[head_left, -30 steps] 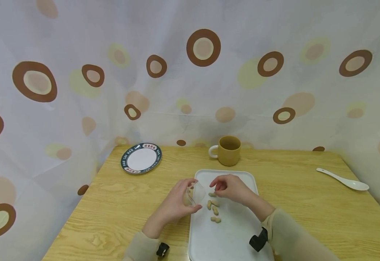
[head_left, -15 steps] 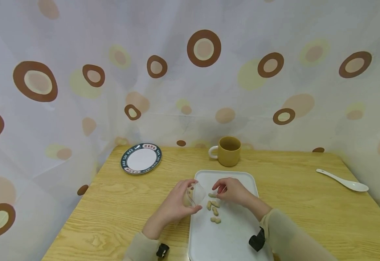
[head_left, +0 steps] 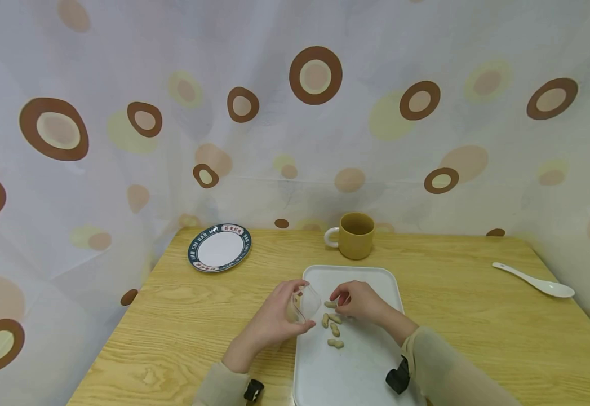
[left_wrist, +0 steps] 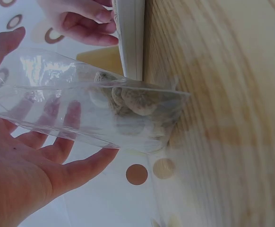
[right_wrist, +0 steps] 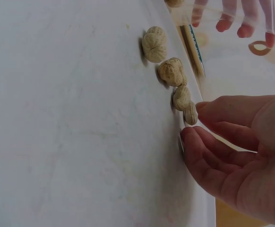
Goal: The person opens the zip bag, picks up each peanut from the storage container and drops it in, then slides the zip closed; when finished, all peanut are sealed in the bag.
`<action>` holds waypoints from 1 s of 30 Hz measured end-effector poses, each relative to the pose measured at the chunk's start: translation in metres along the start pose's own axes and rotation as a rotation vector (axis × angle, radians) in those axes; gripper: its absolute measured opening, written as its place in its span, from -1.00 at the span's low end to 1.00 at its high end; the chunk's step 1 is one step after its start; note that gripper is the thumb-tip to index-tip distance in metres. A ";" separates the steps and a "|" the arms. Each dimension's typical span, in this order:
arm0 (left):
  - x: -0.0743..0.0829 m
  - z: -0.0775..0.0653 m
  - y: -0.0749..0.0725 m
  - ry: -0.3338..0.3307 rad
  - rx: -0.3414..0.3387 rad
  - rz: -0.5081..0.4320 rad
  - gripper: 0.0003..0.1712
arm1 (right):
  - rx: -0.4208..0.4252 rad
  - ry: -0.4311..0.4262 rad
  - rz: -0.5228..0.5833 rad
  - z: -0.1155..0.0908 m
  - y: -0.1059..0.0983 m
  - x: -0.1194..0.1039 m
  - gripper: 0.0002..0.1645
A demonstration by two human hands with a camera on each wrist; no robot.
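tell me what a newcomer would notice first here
Probably the brown-ringed backdrop, which fills the upper part of the head view. Next, perhaps, the yellow mug just beyond the far edge of the white tray. Then the hands: the left hand holds a clear bag by the tray's left edge, and the right hand is beside the peanuts on the tray.

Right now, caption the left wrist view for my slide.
Left hand holding a clear bag with peanuts inside, right hand and white tray beyond.
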State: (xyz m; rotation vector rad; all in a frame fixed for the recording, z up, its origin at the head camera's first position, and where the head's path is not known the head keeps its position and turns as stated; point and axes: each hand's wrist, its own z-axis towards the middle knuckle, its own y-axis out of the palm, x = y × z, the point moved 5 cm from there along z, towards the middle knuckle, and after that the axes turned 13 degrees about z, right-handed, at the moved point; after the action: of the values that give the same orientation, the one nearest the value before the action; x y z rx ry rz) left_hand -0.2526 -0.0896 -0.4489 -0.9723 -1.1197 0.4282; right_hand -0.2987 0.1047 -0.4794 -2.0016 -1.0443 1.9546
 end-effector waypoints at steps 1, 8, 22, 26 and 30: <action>0.000 0.000 0.000 -0.001 0.000 0.001 -0.16 | -0.001 -0.003 -0.002 0.000 0.000 0.001 -0.81; 0.001 0.001 -0.001 0.005 0.003 -0.013 -0.15 | 0.002 -0.027 -0.003 0.002 0.000 0.002 -0.83; 0.000 0.002 0.002 0.022 0.018 -0.005 -0.16 | 0.035 0.018 -0.028 0.003 0.003 0.006 -0.91; -0.001 0.001 0.002 0.016 0.017 -0.010 -0.16 | 0.030 0.005 -0.032 0.001 0.004 0.004 -0.92; -0.002 0.001 0.002 0.012 0.014 0.002 -0.16 | 0.037 0.006 -0.004 -0.001 0.001 0.005 -0.91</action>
State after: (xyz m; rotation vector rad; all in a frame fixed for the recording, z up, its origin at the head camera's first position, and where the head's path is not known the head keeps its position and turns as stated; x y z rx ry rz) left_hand -0.2539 -0.0897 -0.4514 -0.9626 -1.1034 0.4312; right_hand -0.2980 0.1066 -0.4839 -1.9838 -1.0030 1.9498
